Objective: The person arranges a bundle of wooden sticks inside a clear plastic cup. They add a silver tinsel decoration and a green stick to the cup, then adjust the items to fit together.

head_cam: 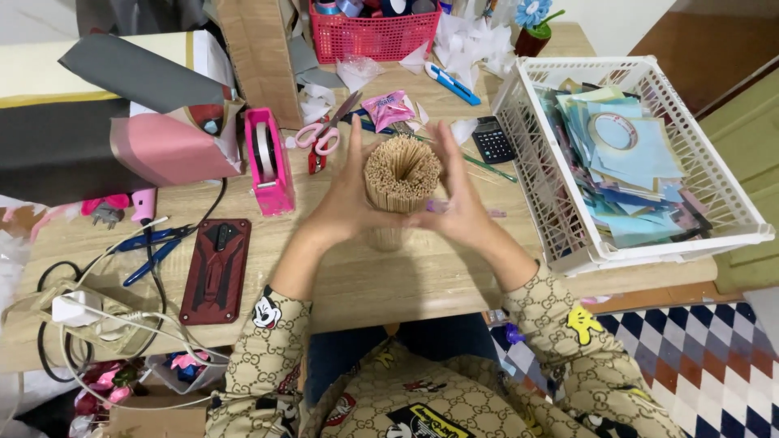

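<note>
Fingers of our left hand [345, 203] and right hand [458, 207] stretch flat, palms pressing both sides of the upright bundle of wooden sticks [400, 182] on the worktop [365, 276] (ends uneven). We judge even pressure keeps it round.

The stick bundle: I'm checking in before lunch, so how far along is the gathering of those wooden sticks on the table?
Done: the wooden sticks already stand upright on the table as one round bundle. In hand: the left hand and right hand press its sides, palms inward. Left: no band or tie shows around it; the tape in the pink dispenser and the scissors lie untouched.
</note>
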